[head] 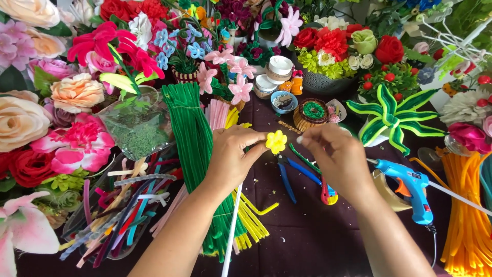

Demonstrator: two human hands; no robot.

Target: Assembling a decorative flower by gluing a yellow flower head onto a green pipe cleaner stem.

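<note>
My left hand grips the small yellow pipe-cleaner flower between closed fingers; my right hand pinches something tiny just beside it. I think a loose grip could bend the petals.

We are losing the stem under the small yellow flower behind the left hand, whose palm is facing away from us. The right hand is hiding whatever its fingertips are pinching, and it is covering part of the blue-handled pliers. The orange pipe cleaners are running off the right edge, and the pale lily is being cropped at the lower left.
</note>
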